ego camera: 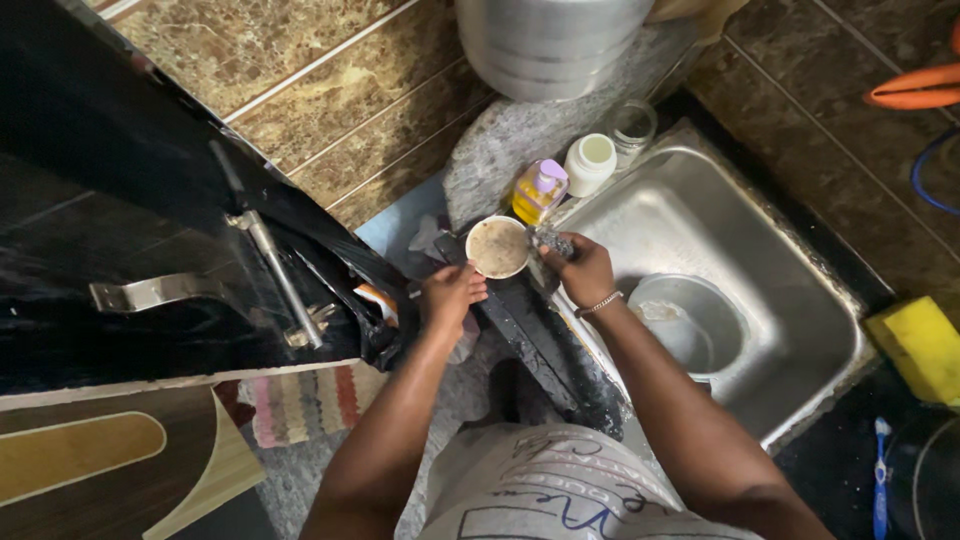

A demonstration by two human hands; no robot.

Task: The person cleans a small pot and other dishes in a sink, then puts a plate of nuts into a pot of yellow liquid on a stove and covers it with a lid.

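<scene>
View from above of a person standing at a steel sink set into a dark bench. The left hand reaches up to a small round white bowl, its inside smeared brown, which sits at the bench edge just left of the sink. The left fingers are curled at the bowl's near rim, seemingly steadying it, though the actual contact is hard to make out. The right hand, with a thin bracelet at the wrist, is closed around a grey scrubbing pad pressed against the bowl's right side, as if for scouring. Holding the bowl beside the basin keeps drips near the sink. Inside the sink lies a metal bowl holding cloudy water. Behind stand a yellow soap bottle with a purple cap, a white jar and a clear glass jar. A yellow sponge lies at the right. A large metal pot is cut off at the top edge.
</scene>
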